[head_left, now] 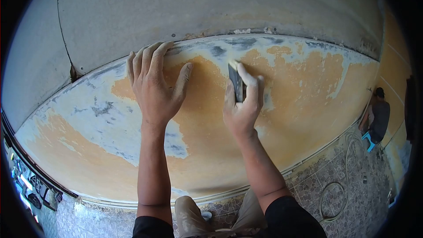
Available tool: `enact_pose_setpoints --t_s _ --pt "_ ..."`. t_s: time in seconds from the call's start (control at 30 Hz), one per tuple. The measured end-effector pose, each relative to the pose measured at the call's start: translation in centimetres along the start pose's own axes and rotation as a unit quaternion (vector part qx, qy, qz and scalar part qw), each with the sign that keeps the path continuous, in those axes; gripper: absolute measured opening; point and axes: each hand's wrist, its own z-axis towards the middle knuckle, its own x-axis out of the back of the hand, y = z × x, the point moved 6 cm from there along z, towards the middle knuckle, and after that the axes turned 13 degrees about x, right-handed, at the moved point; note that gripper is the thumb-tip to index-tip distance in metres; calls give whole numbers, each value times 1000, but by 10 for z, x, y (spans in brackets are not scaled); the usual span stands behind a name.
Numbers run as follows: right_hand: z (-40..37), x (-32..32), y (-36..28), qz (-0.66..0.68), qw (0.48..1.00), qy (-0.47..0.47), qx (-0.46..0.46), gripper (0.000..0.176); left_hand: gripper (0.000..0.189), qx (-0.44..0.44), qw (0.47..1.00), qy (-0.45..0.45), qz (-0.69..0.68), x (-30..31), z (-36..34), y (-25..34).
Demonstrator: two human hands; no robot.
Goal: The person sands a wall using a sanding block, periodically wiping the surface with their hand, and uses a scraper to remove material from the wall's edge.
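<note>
A flat dark rectangular pad (237,84) is pinched in the right hand (241,108) grip against the patchy orange-and-grey plaster wall (308,88); the left hand (155,89) is laid flat there, grip spread

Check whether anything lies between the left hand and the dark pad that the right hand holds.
Nothing visible does. The left hand lies flat on the wall, the right hand holds the dark pad against it just beside, and only bare patchy wall shows between the two.
</note>
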Motion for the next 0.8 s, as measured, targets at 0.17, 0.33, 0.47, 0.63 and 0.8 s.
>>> enact_pose_setpoints --t_s 0.17,0.33,0.47,0.63,0.8 --pt "71 -19 25 36 999 36 6 50 53 8 1000 8 0 -1 0 -2" --pt "-17 4 0 -7 1000 0 8 50 53 -2 1000 10 3 -1 -1 -3" --pt "0 -3 11 39 999 17 -24 50 53 3 1000 21 1 -4 0 -3" --pt "64 -21 26 64 997 46 -16 50 50 14 1000 13 -7 -2 1 -3" --pt "-20 3 -14 14 1000 1 4 52 49 14 1000 12 -9 0 1 -2"
